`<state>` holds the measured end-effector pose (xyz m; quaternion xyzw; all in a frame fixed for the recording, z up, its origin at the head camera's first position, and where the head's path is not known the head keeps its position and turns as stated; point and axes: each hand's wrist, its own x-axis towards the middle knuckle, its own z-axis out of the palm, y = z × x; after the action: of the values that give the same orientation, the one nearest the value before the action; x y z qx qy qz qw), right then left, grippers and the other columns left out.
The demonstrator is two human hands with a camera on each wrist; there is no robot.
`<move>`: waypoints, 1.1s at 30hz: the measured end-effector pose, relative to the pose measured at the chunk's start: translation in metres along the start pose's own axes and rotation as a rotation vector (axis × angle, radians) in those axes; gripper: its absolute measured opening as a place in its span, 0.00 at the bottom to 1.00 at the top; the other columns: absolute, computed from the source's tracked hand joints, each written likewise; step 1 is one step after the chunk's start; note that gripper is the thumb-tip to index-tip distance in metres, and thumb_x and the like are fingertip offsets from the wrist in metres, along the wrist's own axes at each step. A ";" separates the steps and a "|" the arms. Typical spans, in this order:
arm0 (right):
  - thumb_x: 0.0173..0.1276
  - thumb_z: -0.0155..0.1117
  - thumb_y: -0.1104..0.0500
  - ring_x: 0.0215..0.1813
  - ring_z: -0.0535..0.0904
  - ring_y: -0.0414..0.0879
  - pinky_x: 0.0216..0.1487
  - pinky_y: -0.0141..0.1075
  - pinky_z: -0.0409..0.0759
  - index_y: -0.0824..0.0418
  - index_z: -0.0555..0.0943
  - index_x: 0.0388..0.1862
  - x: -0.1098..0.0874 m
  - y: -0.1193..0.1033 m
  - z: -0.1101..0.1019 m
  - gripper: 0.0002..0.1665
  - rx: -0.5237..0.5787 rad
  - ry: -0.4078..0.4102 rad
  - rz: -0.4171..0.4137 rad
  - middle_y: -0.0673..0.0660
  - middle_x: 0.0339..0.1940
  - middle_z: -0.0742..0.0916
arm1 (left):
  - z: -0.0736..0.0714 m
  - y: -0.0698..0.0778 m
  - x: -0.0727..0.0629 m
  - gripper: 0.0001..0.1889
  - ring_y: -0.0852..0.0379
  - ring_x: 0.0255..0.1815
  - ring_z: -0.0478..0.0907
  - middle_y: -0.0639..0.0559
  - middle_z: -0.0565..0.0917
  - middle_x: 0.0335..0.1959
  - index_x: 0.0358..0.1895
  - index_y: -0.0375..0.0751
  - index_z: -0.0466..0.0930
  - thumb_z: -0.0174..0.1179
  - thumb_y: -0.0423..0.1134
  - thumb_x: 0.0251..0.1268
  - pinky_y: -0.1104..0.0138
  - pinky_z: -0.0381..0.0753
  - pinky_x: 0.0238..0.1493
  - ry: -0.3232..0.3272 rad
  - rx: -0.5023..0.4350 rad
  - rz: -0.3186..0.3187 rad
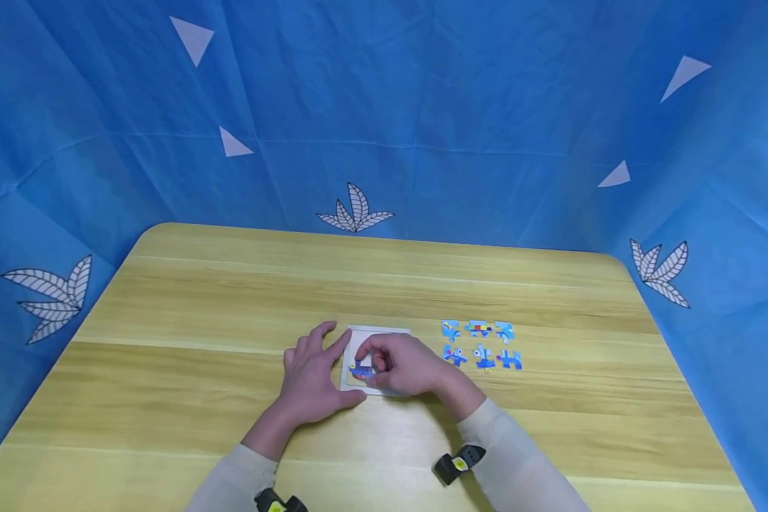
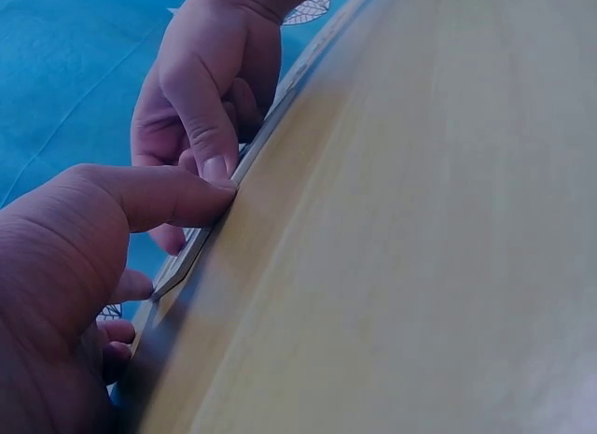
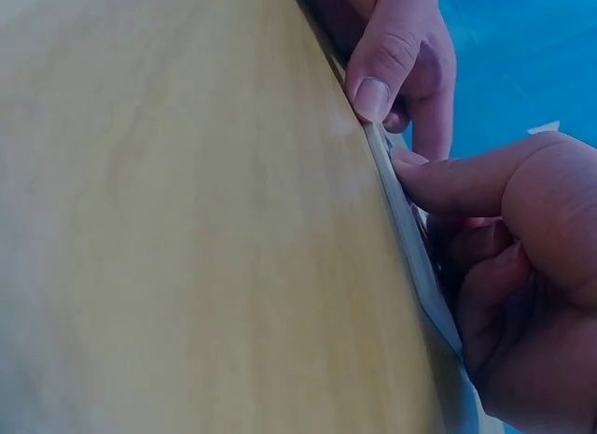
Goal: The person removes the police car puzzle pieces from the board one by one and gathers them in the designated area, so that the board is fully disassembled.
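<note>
A small white puzzle tray (image 1: 379, 329) lies flat on the table between both hands. My left hand (image 1: 310, 380) spreads around its left side, the thumb touching the near edge and the index finger close to the far left corner. Over the tray my right hand (image 1: 408, 364) has its fingers curled, with thumb and index finger at a blue jigsaw puzzle piece (image 1: 360, 372) in the lower left of the tray. Part of that piece and the tray's right side are hidden by the hand. Both wrist views show the thumbs near each other at the tray's edge.
To the right of the tray, several loose blue puzzle pieces (image 1: 478, 328) lie in two rows on the wooden table (image 1: 230, 284). A blue curtain (image 1: 384, 107) with leaf and triangle prints stands behind the table and at its sides.
</note>
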<state>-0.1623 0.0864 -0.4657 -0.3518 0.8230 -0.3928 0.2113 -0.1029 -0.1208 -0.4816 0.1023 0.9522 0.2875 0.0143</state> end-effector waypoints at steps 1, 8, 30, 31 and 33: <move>0.60 0.74 0.66 0.25 0.69 0.37 0.38 0.35 0.72 0.56 0.81 0.46 0.000 0.000 0.000 0.17 0.003 0.003 0.008 0.43 0.21 0.73 | 0.000 0.000 0.000 0.54 0.46 0.66 0.58 0.45 0.55 0.76 0.76 0.47 0.65 0.77 0.60 0.41 0.53 0.54 0.50 -0.001 0.000 0.000; 0.60 0.74 0.66 0.25 0.67 0.36 0.44 0.37 0.71 0.55 0.82 0.46 0.000 -0.002 0.002 0.17 0.040 0.014 0.044 0.42 0.19 0.70 | 0.000 -0.001 0.000 0.54 0.46 0.65 0.58 0.46 0.55 0.76 0.76 0.47 0.65 0.76 0.60 0.41 0.53 0.54 0.50 -0.009 0.000 -0.003; 0.55 0.75 0.73 0.25 0.68 0.38 0.41 0.37 0.71 0.56 0.80 0.44 -0.003 -0.002 0.005 0.21 0.154 0.077 0.035 0.45 0.21 0.71 | 0.002 -0.001 0.001 0.54 0.47 0.63 0.60 0.45 0.55 0.77 0.76 0.47 0.65 0.76 0.61 0.41 0.54 0.54 0.48 0.000 0.006 0.000; 0.55 0.75 0.73 0.25 0.68 0.38 0.41 0.37 0.71 0.55 0.80 0.44 -0.003 -0.002 0.005 0.21 0.158 0.078 0.037 0.45 0.21 0.72 | 0.002 -0.001 0.001 0.54 0.47 0.62 0.60 0.45 0.55 0.77 0.76 0.47 0.65 0.76 0.61 0.41 0.54 0.54 0.48 0.000 0.006 0.000; 0.55 0.75 0.73 0.25 0.68 0.38 0.41 0.37 0.72 0.55 0.80 0.44 -0.003 -0.002 0.005 0.22 0.167 0.079 0.041 0.46 0.22 0.72 | 0.002 -0.002 0.001 0.54 0.47 0.62 0.60 0.45 0.55 0.77 0.76 0.47 0.65 0.76 0.61 0.41 0.55 0.54 0.48 -0.001 0.006 -0.001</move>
<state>-0.1561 0.0851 -0.4665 -0.3004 0.8021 -0.4691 0.2152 -0.1036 -0.1209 -0.4841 0.1020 0.9532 0.2843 0.0148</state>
